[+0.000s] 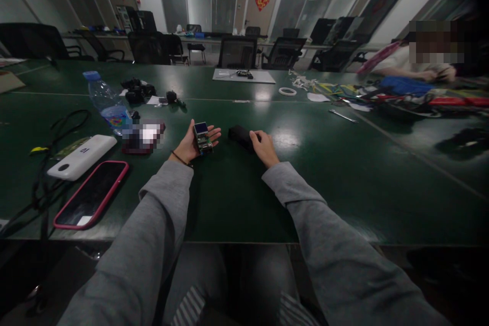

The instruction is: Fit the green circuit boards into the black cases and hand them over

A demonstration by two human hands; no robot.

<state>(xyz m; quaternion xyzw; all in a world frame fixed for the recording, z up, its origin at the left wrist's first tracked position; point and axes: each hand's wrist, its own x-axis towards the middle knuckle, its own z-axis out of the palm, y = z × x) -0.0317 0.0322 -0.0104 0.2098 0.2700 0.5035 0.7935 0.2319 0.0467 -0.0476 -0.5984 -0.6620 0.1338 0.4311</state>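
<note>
Palm up, my left hand (187, 144) bears a small circuit board (204, 143) with a little screen at its top. Its fingers stretch out to the right beneath the board, and the thumb lies along the board's left side. To the right, a black box-shaped case (240, 137) is at the table surface. My right hand (265, 148) has its fingers curled and pinched at the near right end of that case. The fingertips partly hide this end, and the inside of the case is too dark to make out.
On the left are a tilted water bottle (109, 107), a white power bank (83, 157), a pink-edged phone (91, 194) and black cables (40, 183). A white tape roll (287, 91) and a metal tool (343, 116) lie to the right. Another person (397, 63) sits at the far right.
</note>
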